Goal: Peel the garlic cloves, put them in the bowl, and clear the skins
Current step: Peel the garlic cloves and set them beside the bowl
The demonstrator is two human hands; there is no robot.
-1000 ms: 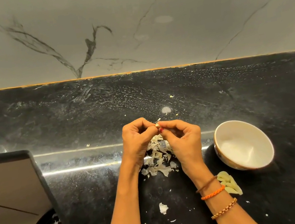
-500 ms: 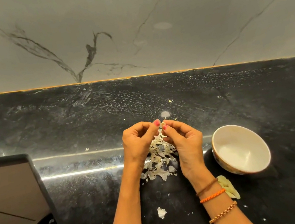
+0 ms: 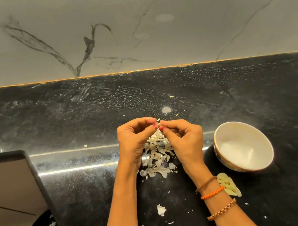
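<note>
Garlic clove (image 3: pixel 159 124) pinched between left hand (image 3: pixel 135 143) and right hand (image 3: pixel 183 139), above skin pile (image 3: pixel 159 158); bowl (image 3: pixel 243 146) beside

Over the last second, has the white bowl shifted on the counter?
No. The white bowl sits in the same spot relative to the peeled cloves beside it on the counter. Only the camera view shifted slightly.

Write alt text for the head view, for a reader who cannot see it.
Both hands, left hand and right hand, pinch a garlic clove above a pile of skins on a black counter. An empty white bowl sits right, peeled cloves beside it.
</note>
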